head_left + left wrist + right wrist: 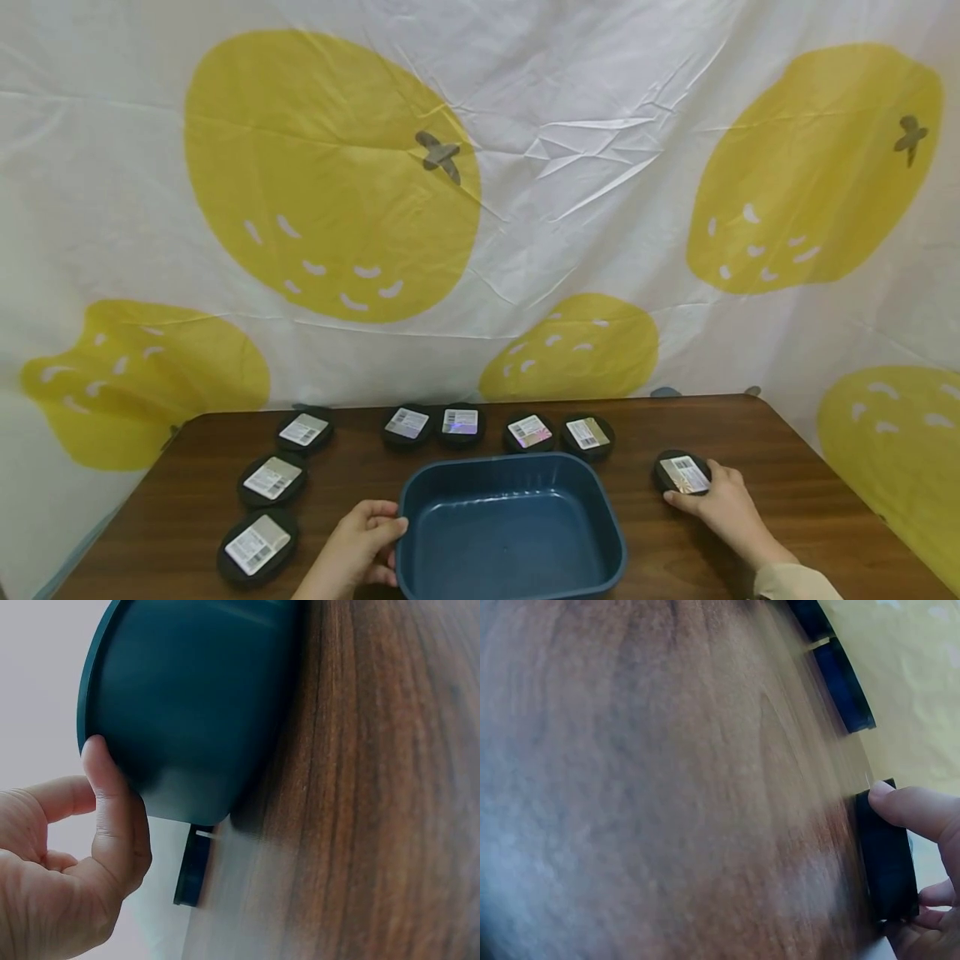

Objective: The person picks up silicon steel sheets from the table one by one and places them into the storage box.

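Observation:
A dark blue plastic basin (513, 521) stands at the front middle of the table, with nothing inside it in the head view. My left hand (356, 546) pinches the basin's left rim; in the left wrist view, fingers of the left hand (94, 855) lie against its wall. To the right of the basin, my right hand (727, 504) grips a flat round black container (684, 473) with a white barcode label on top. The right wrist view shows the thumb on one side of this black container (887, 859) and fingers at the other; it appears to stand on the tabletop.
More labelled black containers lie about: two behind the basin's right part (588, 437), two further left (460, 423), and three down the left side (272, 479). The brown wooden table (675, 542) ends at a white curtain (585, 167) with yellow fruit prints.

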The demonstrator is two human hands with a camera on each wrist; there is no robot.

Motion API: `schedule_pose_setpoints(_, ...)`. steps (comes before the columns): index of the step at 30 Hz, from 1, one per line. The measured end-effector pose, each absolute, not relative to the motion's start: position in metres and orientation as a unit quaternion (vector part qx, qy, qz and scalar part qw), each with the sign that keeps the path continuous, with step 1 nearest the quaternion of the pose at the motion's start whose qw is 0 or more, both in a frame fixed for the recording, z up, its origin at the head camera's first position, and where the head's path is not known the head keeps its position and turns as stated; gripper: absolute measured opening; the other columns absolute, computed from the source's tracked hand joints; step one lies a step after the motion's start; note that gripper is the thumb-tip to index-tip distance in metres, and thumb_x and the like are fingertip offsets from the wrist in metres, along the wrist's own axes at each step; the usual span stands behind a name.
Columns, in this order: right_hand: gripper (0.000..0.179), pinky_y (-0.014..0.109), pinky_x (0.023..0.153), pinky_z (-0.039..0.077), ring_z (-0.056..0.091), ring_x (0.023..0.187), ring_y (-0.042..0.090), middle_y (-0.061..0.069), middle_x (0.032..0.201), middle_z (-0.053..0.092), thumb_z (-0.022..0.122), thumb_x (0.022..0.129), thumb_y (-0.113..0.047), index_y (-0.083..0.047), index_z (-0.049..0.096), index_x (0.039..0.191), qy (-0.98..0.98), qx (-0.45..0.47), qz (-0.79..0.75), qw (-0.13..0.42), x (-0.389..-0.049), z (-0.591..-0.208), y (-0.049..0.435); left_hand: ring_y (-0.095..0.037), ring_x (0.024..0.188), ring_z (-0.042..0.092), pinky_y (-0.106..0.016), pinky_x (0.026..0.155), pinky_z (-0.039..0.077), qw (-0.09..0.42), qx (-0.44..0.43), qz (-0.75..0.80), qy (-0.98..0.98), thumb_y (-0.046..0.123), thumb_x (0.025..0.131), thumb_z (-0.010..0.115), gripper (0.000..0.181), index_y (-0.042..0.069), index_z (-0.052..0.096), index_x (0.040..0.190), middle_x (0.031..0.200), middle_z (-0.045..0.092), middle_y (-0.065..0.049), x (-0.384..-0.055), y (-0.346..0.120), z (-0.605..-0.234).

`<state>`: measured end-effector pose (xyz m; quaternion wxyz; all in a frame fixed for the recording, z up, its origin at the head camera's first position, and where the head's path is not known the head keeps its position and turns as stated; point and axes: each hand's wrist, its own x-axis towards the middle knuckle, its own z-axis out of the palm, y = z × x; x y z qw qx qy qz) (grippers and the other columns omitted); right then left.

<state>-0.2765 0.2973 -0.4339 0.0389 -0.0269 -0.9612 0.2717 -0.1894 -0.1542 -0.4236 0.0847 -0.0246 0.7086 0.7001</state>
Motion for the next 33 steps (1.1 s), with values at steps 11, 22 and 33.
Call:
schedule_pose_setpoints(11, 0.103, 0.063, 0.090, 0.035, 0.039, 0.108, 0.057, 0.048, 0.122, 0.028, 0.076, 0.072, -0.041, 0.028, 0.022, 0.128, -0.960, -0.034, 0.274, 0.042, -0.2758, -0.4341, 0.2978, -0.013, 0.054, 0.050, -0.024, 0.046, 0.048, 0.090, -0.026, 0.705, 0.703, 0.009, 0.088, 0.055, 0.036, -0.011, 0.035, 0.112, 0.075, 0.050, -0.005, -0.1888, -0.1543, -0.4247)
schedule_pose_setpoints(22, 0.113, 0.065, 0.094, 0.032, 0.032, 0.113, 0.060, 0.050, 0.125, 0.023, 0.075, 0.072, -0.047, 0.029, 0.014, 0.131, -0.962, -0.038, 0.270, 0.030, -0.2743, -0.4336, 0.2995, -0.014, 0.053, 0.050, -0.025, 0.046, 0.048, 0.091, -0.017, 0.709, 0.699, 0.007, 0.090, 0.053, 0.031, -0.011, 0.037, 0.109, 0.076, 0.050, -0.003, -0.1895, -0.1543, -0.4245)
schedule_pose_setpoints(33, 0.103, 0.059, 0.084, 0.040, 0.044, 0.103, 0.051, 0.045, 0.119, 0.033, 0.078, 0.068, -0.046, 0.023, 0.030, 0.128, -0.964, -0.035, 0.260, 0.039, -0.2690, -0.4282, 0.2982, -0.014, 0.054, 0.050, -0.026, 0.045, 0.048, 0.077, -0.029, 0.707, 0.702, 0.007, 0.087, 0.056, 0.033, -0.010, 0.039, 0.110, 0.074, 0.050, -0.004, -0.1882, -0.1533, -0.4231)
